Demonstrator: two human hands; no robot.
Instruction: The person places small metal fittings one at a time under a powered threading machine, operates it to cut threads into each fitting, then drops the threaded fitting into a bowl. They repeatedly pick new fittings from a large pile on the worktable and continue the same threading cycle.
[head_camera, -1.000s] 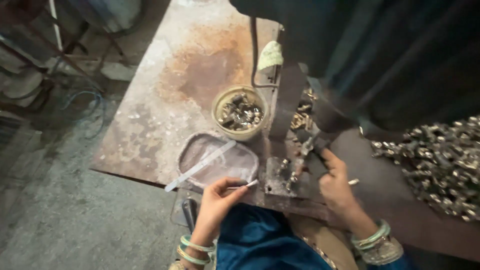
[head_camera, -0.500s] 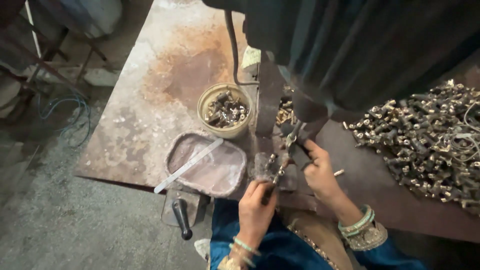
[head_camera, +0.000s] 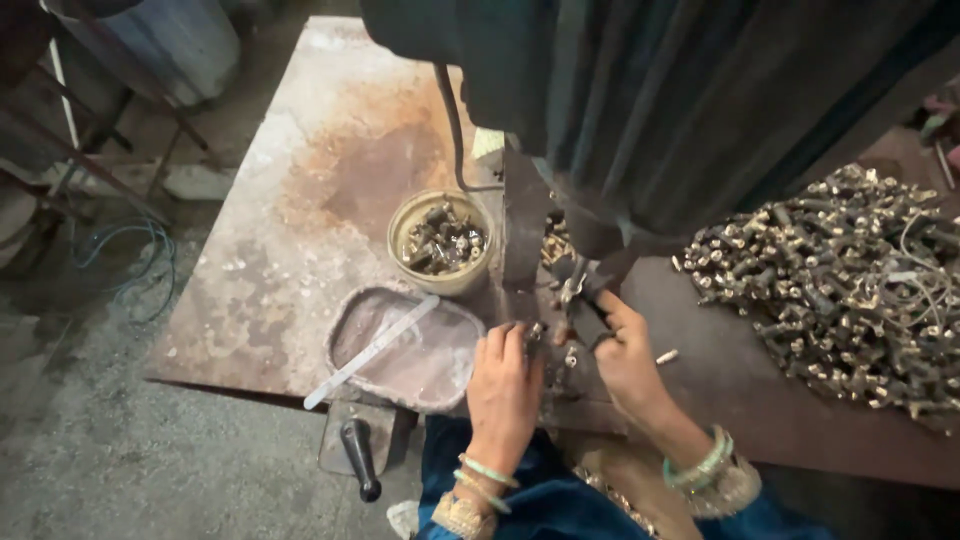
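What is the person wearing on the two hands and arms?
Both hands are bare, without gloves. The left hand has thin pale green bangles and a wider golden bangle at the wrist. The right hand has similar green bangles above an ornate golden cuff. Blue sleeves begin below them.

Metal workshop: rusty steel bench (head_camera: 300, 200), heap of small metal fittings (head_camera: 850, 280), press machine (head_camera: 540, 230).

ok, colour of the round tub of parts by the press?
Pale yellow-cream, grimy, on the round tub; the parts inside look dark and brassy. Head view, just above the left hand.
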